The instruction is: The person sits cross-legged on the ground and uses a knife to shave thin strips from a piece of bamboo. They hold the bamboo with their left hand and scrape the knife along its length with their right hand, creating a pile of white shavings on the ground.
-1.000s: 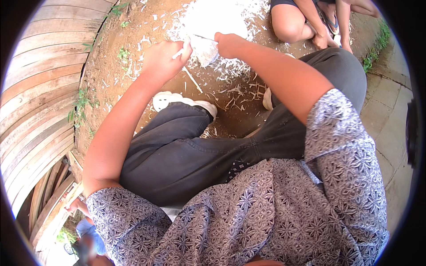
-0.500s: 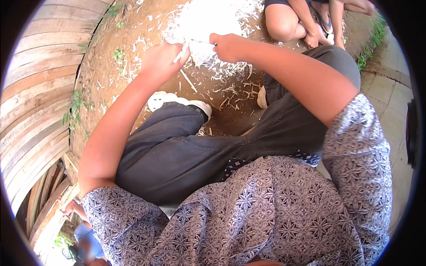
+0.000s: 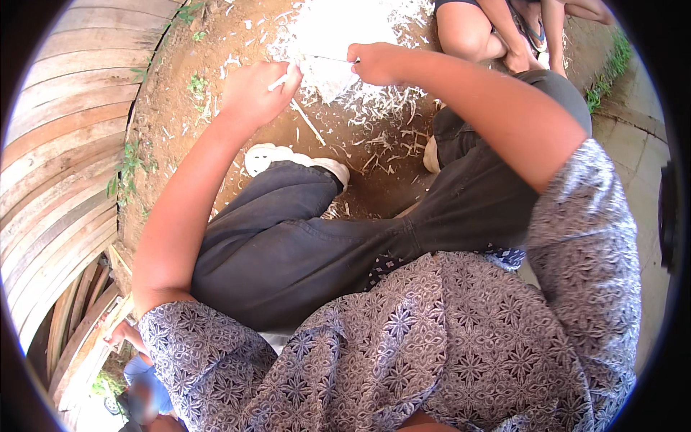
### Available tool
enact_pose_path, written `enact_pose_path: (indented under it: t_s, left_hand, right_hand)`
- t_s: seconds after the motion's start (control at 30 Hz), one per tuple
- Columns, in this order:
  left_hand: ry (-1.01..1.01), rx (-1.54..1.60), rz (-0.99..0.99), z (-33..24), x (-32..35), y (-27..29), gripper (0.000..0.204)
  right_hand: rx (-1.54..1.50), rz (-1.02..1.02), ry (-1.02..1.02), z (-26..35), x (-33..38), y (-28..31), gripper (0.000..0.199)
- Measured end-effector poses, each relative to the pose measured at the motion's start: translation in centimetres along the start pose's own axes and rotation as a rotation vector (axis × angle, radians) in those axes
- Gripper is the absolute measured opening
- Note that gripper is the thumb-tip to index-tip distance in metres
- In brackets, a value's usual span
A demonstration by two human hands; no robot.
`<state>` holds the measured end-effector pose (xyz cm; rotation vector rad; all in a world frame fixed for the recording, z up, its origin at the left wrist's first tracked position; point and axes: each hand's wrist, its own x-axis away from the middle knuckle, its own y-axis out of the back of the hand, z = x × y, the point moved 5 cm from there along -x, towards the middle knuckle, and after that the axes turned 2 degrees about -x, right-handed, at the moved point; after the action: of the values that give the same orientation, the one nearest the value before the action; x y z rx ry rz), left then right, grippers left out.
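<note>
My left hand (image 3: 260, 92) is closed around a pale, thin strip (image 3: 278, 82), probably wood or bamboo; a short bit of it shows by the fingers. My right hand (image 3: 378, 63) is closed on a knife (image 3: 331, 58), whose thin blade points left toward my left hand. Bright glare behind both hands washes out the blade's edge and the strip's far end. Just below my left hand is a pale stick (image 3: 308, 122); whether it lies on the ground or joins the held strip, I cannot tell.
White shavings (image 3: 389, 101) litter the brown dirt ground (image 3: 237, 43). A wooden plank wall (image 3: 79, 108) curves along the left. Another person's bare legs (image 3: 464, 32) are at the top right, beside a paved strip (image 3: 626, 151). A second person (image 3: 147, 385) is at the lower left.
My left hand has drawn slightly up and left, away from my right hand. The gap between the hands is wider, and more of the knife's blade shows.
</note>
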<state>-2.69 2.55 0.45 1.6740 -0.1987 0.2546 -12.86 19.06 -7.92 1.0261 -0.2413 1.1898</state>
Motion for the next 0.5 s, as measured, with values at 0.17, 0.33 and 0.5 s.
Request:
enact_pose_path:
  t_s: [0.17,0.33,0.5]
  left_hand:
    - [-0.029,-0.043,0.028,-0.5,0.1,-0.5,0.051]
    - [-0.134,-0.065,0.021,-1.8,-0.7,-0.8,0.052]
    - [-0.119,-0.057,0.013,-1.5,-1.0,-0.8,0.053]
  right_hand:
    - [0.02,0.059,0.07,2.1,3.8,0.9,0.031]
    - [0.189,-0.089,0.126,0.5,0.1,-0.6,0.031]
    - [0.214,-0.113,0.066,1.7,-1.6,-0.8,0.036]
